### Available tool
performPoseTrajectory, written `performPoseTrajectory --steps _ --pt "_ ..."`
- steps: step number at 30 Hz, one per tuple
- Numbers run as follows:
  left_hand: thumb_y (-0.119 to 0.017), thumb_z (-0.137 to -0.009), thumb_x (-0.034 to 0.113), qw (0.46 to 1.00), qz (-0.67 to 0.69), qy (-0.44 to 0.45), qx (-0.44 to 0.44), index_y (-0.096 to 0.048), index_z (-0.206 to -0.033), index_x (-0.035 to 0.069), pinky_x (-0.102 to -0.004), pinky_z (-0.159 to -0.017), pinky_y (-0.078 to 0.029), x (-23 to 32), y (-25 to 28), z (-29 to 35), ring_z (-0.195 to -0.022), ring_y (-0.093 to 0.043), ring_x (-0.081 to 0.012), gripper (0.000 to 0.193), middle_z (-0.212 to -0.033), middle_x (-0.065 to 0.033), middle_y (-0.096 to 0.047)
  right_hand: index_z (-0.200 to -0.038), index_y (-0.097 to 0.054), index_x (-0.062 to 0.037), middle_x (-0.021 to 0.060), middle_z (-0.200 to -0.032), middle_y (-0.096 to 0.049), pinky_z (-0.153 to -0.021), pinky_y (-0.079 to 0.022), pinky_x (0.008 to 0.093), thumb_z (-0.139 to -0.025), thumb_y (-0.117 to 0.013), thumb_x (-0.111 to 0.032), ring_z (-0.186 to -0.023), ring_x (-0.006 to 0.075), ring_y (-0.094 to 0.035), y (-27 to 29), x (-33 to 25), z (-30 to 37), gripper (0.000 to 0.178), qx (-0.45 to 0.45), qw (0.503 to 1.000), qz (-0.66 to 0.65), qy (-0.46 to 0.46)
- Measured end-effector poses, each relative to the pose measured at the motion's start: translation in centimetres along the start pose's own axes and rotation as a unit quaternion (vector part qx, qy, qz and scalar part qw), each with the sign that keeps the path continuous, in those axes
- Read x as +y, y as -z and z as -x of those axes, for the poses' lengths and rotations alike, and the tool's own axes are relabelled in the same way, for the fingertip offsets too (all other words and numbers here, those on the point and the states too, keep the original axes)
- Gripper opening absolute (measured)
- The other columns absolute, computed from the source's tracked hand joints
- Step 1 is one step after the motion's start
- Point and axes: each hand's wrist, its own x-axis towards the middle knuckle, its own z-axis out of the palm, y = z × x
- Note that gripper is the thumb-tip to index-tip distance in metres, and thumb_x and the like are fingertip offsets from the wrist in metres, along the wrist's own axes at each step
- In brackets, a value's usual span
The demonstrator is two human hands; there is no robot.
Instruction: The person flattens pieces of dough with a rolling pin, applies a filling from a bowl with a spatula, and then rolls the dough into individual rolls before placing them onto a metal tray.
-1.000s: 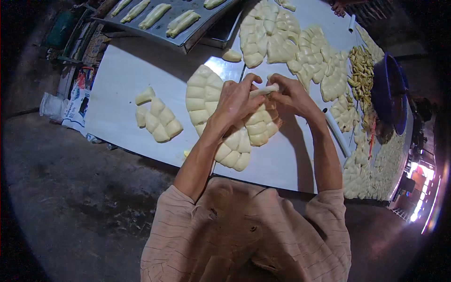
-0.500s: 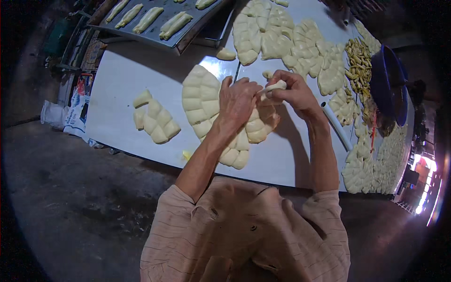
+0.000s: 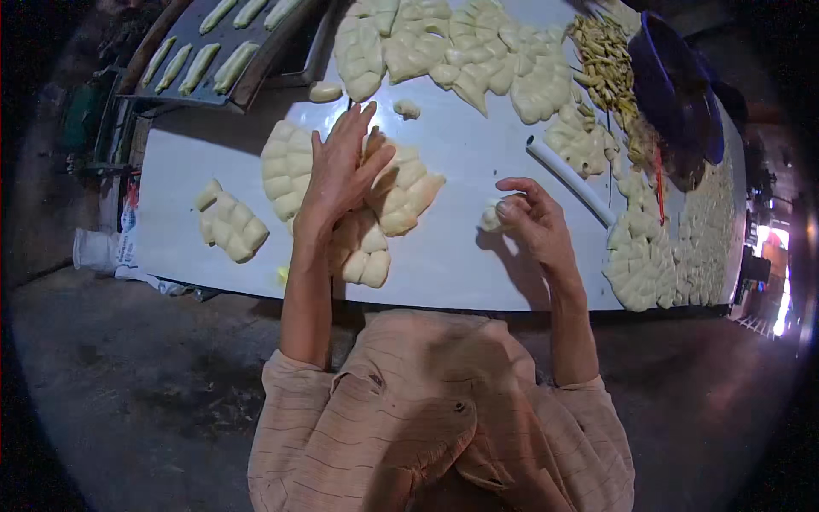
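Note:
My left hand is open, fingers stretched out and spread, over a sheet of pale dough pieces joined together. More dough pieces fan out to its right, partly covered by the hand. Farther to the right, my right hand pinches a small lump of dough between thumb and fingers, low over the white table. A separate small dough lump lies beyond the hands, and a scored cluster of dough rests at the left.
A metal tray with several long dough rolls stands at the far left. Flattened dough sheets line the far side. To the right are a white pipe, a heap of yellowish strips, a purple tub and more dough.
My right hand has moved away from the left, rightward and nearer to me, with a dough lump in it. My left hand's fingers have straightened and spread. The whole view has shifted.

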Motion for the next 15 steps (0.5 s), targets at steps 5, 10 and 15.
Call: performPoseTrajectory --steps 5,10,15 --pt "-0.067 -0.094 0.029 0.998 0.018 -0.043 0.036 -0.061 -0.134 0.008 -0.0650 -0.115 -0.023 5.2 -2.7 4.1 -0.129 -0.056 -0.0339 0.045 -0.135 -0.0158 -0.062 -0.106 -0.066 -0.0014 0.0116 -0.111 -0.064 -0.089 -0.049 0.0350 -0.093 -0.068 -0.018 -0.099 0.0234 -0.059 0.5 5.9 0.6 0.021 0.115 0.911 0.359 0.167" --pt "-0.069 -0.092 0.027 0.982 -0.079 -0.173 -0.024 -0.059 -0.134 0.005 -0.0633 -0.115 -0.027 8.5 -8.8 9.4 -0.132 -0.055 -0.0311 0.048 -0.138 -0.0138 -0.061 -0.131 -0.062 -0.0055 0.0151 -0.141 -0.057 -0.108 -0.038 0.0497 -0.097 -0.064 -0.035 -0.130 0.0352 -0.051 2.0 6.6 1.8 0.045 0.165 0.861 0.409 0.255" --pt "-0.063 -0.091 0.047 0.966 -0.178 -0.166 -0.082 -0.041 -0.152 0.006 -0.0704 -0.118 -0.013 9.7 -13.1 10.3 -0.149 -0.034 -0.0287 0.077 -0.159 -0.0135 -0.039 -0.153 -0.040 -0.0052 0.0181 -0.160 -0.037 -0.123 -0.013 0.0592 -0.098 -0.041 -0.067 -0.151 0.0330 -0.031 3.9 9.8 2.2 0.083 -0.011 0.783 0.561 0.269"
